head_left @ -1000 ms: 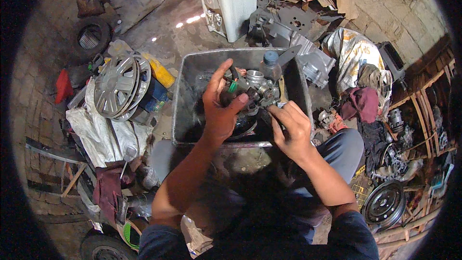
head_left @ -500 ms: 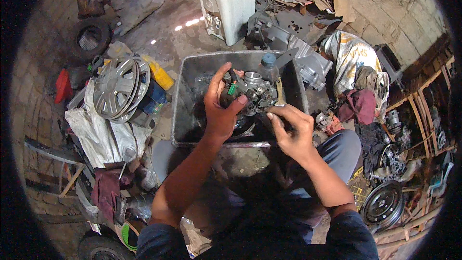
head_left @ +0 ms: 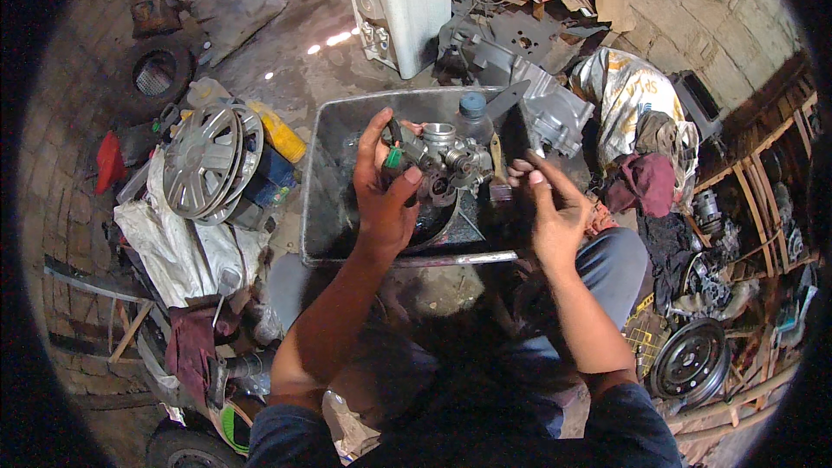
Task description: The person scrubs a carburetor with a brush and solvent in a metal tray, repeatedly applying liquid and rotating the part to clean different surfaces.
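Note:
My left hand (head_left: 381,199) grips a grey metal carburettor-like part (head_left: 442,160) and holds it up over a rectangular metal tub (head_left: 325,199). A small green piece shows on the part beside my thumb. My right hand (head_left: 555,212) hovers just right of the part, fingers loosely curled and apart, touching nothing that I can see. A bottle with a blue cap (head_left: 473,114) stands in the tub behind the part, and a brush (head_left: 498,169) leans near my right fingers.
A white plastic tank (head_left: 403,9) stands beyond the tub. Hubcaps (head_left: 204,160) and a yellow container (head_left: 279,134) lie to the left. Metal scrap, rags and a steel wheel (head_left: 689,364) crowd the right. A tyre (head_left: 156,74) lies far left.
My right hand has come off the metal part and drawn back to the right. The left hand keeps the part raised over the tub.

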Tool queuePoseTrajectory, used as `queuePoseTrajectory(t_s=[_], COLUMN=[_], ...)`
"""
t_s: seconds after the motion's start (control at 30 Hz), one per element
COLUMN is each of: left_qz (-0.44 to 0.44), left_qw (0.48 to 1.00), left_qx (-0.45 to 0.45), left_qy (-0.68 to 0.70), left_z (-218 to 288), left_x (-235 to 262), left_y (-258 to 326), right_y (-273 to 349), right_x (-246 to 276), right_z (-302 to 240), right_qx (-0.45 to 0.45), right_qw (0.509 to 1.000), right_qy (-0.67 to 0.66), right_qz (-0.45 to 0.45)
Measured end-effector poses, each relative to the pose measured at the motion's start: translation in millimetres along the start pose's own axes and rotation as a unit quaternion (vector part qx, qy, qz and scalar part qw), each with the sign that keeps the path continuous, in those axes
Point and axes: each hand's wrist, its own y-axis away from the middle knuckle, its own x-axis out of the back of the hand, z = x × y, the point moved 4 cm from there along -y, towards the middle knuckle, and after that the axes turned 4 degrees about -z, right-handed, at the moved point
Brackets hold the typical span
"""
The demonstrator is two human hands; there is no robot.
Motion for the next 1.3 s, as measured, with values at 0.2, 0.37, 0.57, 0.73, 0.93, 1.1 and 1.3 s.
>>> queuePoseTrajectory(t_s=[0.2,0.37,0.57,0.73,0.93,1.1,1.3], left_qz=[-0.047,-0.036,-0.009,-0.012,-0.023,-0.011,0.055], left_qw=[0.975,0.998,0.964,0.971,0.961,0.969,0.971], left_qx=[-0.110,-0.051,0.041,0.124,0.098,0.049,0.085], left_qy=[-0.185,-0.031,0.263,0.205,0.258,0.240,0.217], left_z=[2,-15,-23,-21,-26,-26,-26], left_x=[2,1,-9,-9,-3,1,-2], left_y=[4,4,3,4,7,2,3], right_y=[7,8,3,2,-3,-12,23], right_x=[-30,-40,-40,-35,-34,-4,4], right_z=[9,11,5,4,-1,-13,-22], right_qx=[-0.076,-0.043,-0.015,-0.013,0.017,0.060,0.157], right_qw=[0.991,0.994,0.995,0.998,0.996,0.991,0.971], right_qy=[0.020,-0.067,-0.090,-0.029,-0.033,0.114,0.168], right_qz=[-0.104,-0.076,-0.049,-0.054,-0.085,-0.039,-0.060])
